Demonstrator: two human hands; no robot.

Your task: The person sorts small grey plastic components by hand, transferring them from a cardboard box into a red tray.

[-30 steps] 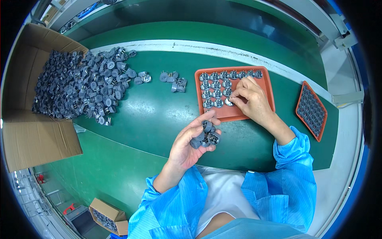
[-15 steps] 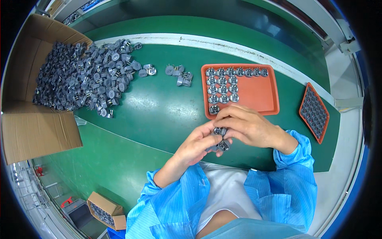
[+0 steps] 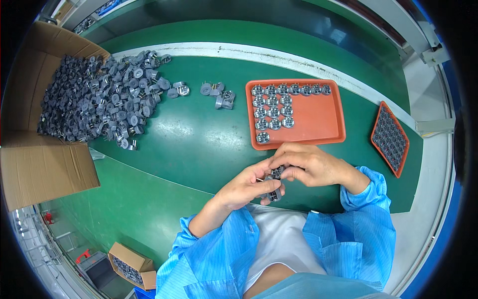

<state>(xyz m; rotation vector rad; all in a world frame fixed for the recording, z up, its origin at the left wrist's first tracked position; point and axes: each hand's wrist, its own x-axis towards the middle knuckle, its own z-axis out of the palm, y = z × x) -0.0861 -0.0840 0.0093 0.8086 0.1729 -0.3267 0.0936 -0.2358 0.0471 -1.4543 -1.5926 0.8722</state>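
Observation:
Close to my body, just below the orange tray (image 3: pixel 318 113), my left hand (image 3: pixel 245 185) is closed around a couple of round grey plastic parts with metal pins. One of these held parts (image 3: pixel 273 195) shows under the left thumb, its dark inner side facing up. At the fingertips of both hands is another round grey part (image 3: pixel 277 172), which my right hand (image 3: pixel 311 163) pinches from the right. Fingers cover some of what the left hand holds. Rows of similar parts (image 3: pixel 273 112), with shiny metal on top, stand along the tray's left and far sides.
A tipped cardboard box (image 3: pixel 47 172) at the left spills a large heap of grey parts (image 3: pixel 99 102) onto the green table (image 3: pixel 199 144). Several loose parts (image 3: pixel 219 93) lie between heap and tray. A filled orange tray (image 3: pixel 390 139) sits at far right.
Both hands have shifted slightly down toward my body, the held parts with them. The upper part has turned a little between the fingers. The whole view has drifted slightly.

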